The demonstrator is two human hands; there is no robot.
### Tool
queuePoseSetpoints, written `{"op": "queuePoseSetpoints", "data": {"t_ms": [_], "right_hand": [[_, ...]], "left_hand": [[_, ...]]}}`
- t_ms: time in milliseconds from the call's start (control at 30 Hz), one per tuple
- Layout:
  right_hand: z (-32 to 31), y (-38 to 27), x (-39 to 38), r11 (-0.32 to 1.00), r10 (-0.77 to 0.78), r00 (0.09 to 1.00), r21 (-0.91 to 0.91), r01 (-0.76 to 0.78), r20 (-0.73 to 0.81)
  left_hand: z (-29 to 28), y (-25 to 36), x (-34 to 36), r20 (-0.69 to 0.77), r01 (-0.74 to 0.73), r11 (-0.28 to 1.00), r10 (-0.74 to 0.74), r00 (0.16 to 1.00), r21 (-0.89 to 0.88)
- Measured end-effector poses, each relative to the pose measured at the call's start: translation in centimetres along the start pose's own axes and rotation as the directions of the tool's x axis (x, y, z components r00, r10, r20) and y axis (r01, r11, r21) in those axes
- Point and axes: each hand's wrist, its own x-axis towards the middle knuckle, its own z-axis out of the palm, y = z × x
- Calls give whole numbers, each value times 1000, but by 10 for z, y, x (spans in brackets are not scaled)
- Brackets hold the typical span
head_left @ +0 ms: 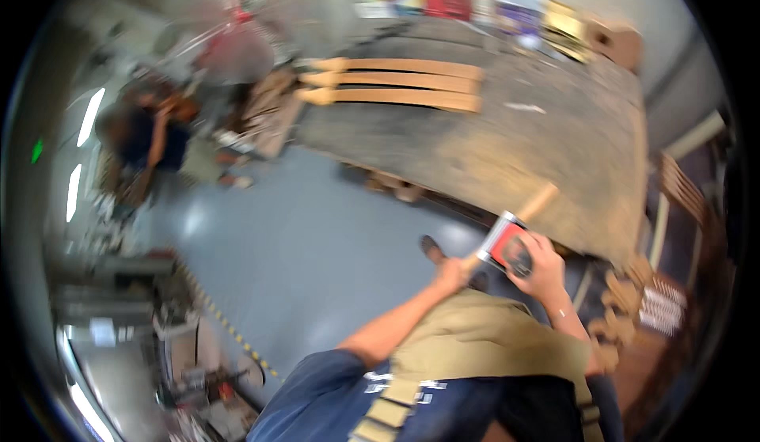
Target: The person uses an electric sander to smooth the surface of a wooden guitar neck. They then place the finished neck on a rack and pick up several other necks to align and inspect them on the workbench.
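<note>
In the head view my left hand (453,277) grips the lower end of a pale wooden piece (540,198), held slanting in front of my apron at the worktable's near edge. My right hand (538,272) is closed on a red and black hand tool with a metal frame (502,236), probably a sander, which lies against the wooden piece. The picture is blurred, so the tool's underside cannot be made out. Several long wooden slats (412,80) lie on the dark worktable (554,141) beyond my hands.
A co-worker (162,145) is at the left beside a red fan (237,22). Boxes and containers (447,3) line the table's back edge. Curved wooden parts (621,299) are at the right. Machinery (111,355) stands at lower left, by yellow-striped floor tape (218,311).
</note>
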Motion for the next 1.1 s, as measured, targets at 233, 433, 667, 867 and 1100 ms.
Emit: {"op": "queuePoseSetpoints", "data": {"t_ms": [233, 433, 667, 867, 1100], "right_hand": [[6, 7, -17, 998, 66, 995, 20, -64, -76], [13, 8, -9, 993, 113, 968, -13, -119, -223], [9, 2, -3, 992, 109, 982, -43, -117, -151], [9, -8, -5, 1000, 26, 999, -13, -27, -35], [12, -9, -4, 992, 120, 982, -28, -125, -147]], "left_hand": [[-32, 46, -20, -14, -132, 982, 135, 991, 133], [-39, 28, -5, 82, -56, 989, 46, 996, 134], [-39, 18, 2, 115, -71, 989, 56, 992, 133], [-41, 25, -2, 59, -113, 976, 104, 993, 187], [-39, 43, -15, -36, -89, 963, 101, 994, 255]]}}
